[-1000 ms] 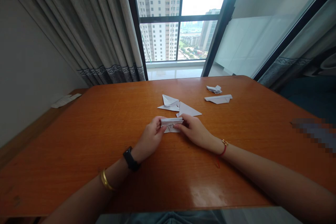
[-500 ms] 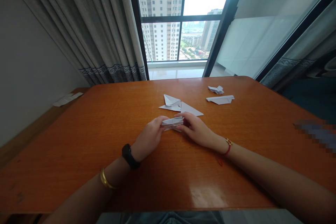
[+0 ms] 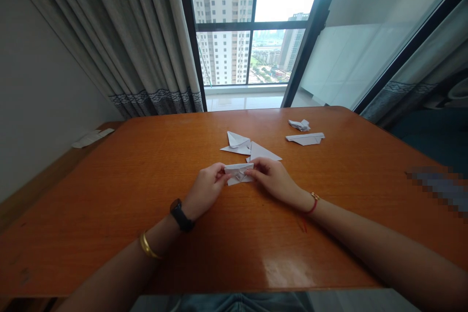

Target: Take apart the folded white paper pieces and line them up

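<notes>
A small piece of folded white paper [image 3: 238, 173] is held between my two hands just above the table [image 3: 175, 263]. My left hand [image 3: 207, 186] pinches its left end, thumb in front. At its right end, my right hand [image 3: 273, 175] grips with thumb and fingers. The paper's broad face is turned toward me, with creases and a small fold at its middle. Right behind my hands lies a pointed folded-paper piece [image 3: 237, 142], and beside it a white paper triangle [image 3: 263, 152] that my right fingers partly overlap.
Farther right lie a flat folded-paper strip [image 3: 305, 139] and a small stacked paper fold [image 3: 299, 125]. A pale paper [image 3: 92, 138] rests on the ledge at left. A blurred-out patch [image 3: 438, 187] covers something at the right edge.
The folded paper has tipped so that its broad face now shows instead of its layered edge. My fingers have shifted to its two ends; the other papers stay put.
</notes>
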{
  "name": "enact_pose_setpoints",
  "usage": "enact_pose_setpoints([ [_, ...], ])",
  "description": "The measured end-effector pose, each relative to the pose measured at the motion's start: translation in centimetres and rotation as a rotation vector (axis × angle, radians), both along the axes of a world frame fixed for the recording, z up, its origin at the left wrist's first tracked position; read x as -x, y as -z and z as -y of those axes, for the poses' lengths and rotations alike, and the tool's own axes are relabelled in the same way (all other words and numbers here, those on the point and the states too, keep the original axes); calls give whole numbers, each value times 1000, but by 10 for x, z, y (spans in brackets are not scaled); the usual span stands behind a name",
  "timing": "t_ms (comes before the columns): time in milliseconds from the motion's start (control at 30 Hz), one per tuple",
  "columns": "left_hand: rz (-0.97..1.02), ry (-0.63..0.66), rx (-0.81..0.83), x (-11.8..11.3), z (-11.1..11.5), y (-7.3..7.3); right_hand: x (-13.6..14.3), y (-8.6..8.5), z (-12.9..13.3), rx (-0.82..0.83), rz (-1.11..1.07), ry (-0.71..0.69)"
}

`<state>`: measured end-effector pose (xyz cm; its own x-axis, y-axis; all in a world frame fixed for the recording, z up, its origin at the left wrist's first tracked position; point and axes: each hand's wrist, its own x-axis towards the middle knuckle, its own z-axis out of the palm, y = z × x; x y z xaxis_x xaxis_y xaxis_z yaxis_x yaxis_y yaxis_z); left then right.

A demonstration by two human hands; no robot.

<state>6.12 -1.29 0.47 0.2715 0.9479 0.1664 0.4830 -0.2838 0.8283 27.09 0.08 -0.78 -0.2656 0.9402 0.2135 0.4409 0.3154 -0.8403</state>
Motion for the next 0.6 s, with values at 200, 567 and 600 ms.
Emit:
enact_pose_setpoints([
  [200, 94, 18, 51, -2, 2, -3, 0, 1, 0, 30, 20, 5],
  [567, -111, -9, -122, 1, 4, -5, 1, -10, 7, -104, 164, -17],
  [600, -106, -31, -129, 1, 4, -5, 2, -10, 7, -89, 141, -25],
])
